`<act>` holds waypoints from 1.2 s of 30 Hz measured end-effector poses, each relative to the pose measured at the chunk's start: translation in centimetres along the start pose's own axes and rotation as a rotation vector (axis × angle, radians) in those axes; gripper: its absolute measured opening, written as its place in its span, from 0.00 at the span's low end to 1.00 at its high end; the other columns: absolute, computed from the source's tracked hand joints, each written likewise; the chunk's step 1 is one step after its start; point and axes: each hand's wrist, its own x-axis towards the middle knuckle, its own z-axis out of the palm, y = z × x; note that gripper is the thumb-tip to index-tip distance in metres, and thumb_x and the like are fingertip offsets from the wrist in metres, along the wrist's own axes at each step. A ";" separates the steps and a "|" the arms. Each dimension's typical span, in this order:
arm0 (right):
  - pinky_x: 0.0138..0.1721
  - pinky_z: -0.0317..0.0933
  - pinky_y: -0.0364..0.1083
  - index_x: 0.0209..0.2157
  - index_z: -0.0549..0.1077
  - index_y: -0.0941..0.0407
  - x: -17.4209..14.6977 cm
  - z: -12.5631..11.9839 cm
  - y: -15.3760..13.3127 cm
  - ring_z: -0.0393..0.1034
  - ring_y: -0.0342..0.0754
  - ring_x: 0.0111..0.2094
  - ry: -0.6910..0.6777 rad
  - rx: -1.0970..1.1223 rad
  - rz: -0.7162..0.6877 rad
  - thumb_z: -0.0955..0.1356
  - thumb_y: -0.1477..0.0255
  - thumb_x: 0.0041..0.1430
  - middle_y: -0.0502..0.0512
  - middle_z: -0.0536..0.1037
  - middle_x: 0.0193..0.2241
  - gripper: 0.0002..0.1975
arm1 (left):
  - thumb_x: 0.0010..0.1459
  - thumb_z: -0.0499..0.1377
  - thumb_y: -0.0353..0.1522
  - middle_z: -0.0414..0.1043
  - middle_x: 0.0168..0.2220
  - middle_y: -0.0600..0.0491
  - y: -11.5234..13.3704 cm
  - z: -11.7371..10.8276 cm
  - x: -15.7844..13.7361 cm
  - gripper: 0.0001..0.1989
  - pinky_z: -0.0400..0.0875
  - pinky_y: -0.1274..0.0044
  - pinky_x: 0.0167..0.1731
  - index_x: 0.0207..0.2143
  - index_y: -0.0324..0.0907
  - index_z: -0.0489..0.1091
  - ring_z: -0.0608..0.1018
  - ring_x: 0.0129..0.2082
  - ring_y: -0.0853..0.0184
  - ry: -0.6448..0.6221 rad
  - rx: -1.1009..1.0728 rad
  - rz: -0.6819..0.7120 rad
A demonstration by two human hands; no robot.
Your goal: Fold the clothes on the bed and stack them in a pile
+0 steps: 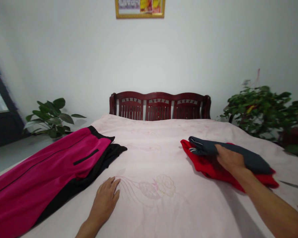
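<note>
My right hand (230, 159) grips the near edge of a folded dark blue-grey garment (254, 160), whose exact kind I cannot tell. That garment lies over a folded red garment (208, 169), at the right of the bed. My left hand (105, 198) rests on the pale pink bedsheet (188, 215) with fingers stretched out and nothing in them. Left of it a magenta garment with black trim (54, 165) is spread out, partly covering black clothing (111, 153) beneath. Its lower part runs out of view.
A dark red wooden bench back (159, 105) stands beyond the bed against the wall. Leafy potted plants flank the bed, one at left (52, 115) and a bushier plant at right (263, 109). A gold picture frame (140, 16) hangs above. Dark strips (294, 185) lie at the right edge.
</note>
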 end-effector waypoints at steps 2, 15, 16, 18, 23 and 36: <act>0.37 0.63 0.52 0.57 0.67 0.57 0.3 -3.6 -1.6 0.76 0.60 0.41 0.073 0.014 -0.040 0.58 0.69 0.66 0.65 0.80 0.44 0.20 | 0.62 0.52 0.32 0.70 0.58 0.44 0.1 0.0 0.0 0.22 0.63 0.60 0.60 0.57 0.43 0.70 0.70 0.60 0.55 0.003 -0.007 -0.010; 0.39 0.70 0.50 0.42 0.74 0.58 -0.6 -9.5 -15.5 0.77 0.51 0.36 -0.453 1.503 -0.060 0.69 0.65 0.53 0.61 0.82 0.37 0.16 | 0.61 0.52 0.32 0.73 0.56 0.46 -0.7 -0.3 0.1 0.20 0.64 0.60 0.60 0.54 0.44 0.71 0.72 0.58 0.56 0.057 -0.283 -0.048; 0.38 0.71 0.50 0.41 0.74 0.58 -1.2 -7.8 -16.8 0.77 0.50 0.34 -0.456 1.419 -0.027 0.68 0.65 0.54 0.60 0.82 0.36 0.15 | 0.62 0.52 0.32 0.74 0.55 0.46 -0.8 -0.5 0.2 0.20 0.65 0.60 0.59 0.54 0.43 0.71 0.73 0.57 0.57 0.050 -0.331 -0.065; 0.36 0.71 0.52 0.40 0.74 0.60 -2.6 -4.7 -19.0 0.77 0.52 0.33 -0.470 1.301 0.008 0.67 0.66 0.55 0.63 0.81 0.35 0.14 | 0.63 0.50 0.32 0.75 0.54 0.46 -0.8 -1.0 0.4 0.20 0.67 0.63 0.57 0.54 0.42 0.71 0.75 0.55 0.59 0.040 -0.415 -0.123; 0.54 0.62 0.53 0.48 0.75 0.60 -7.8 -2.3 -21.9 0.72 0.55 0.52 -0.446 1.123 -0.129 0.67 0.64 0.55 0.64 0.78 0.48 0.21 | 0.62 0.50 0.30 0.75 0.53 0.47 -0.4 -1.4 0.6 0.19 0.66 0.65 0.58 0.52 0.41 0.72 0.75 0.54 0.61 0.029 -0.445 -0.146; 0.46 0.65 0.53 0.63 0.63 0.62 -17.9 -4.7 -27.4 0.73 0.60 0.48 -0.333 0.313 -0.693 0.64 0.81 0.50 0.70 0.77 0.49 0.35 | 0.61 0.52 0.30 0.74 0.55 0.48 -0.1 -1.7 0.5 0.16 0.62 0.62 0.61 0.48 0.44 0.76 0.72 0.59 0.59 -0.030 -0.305 -0.105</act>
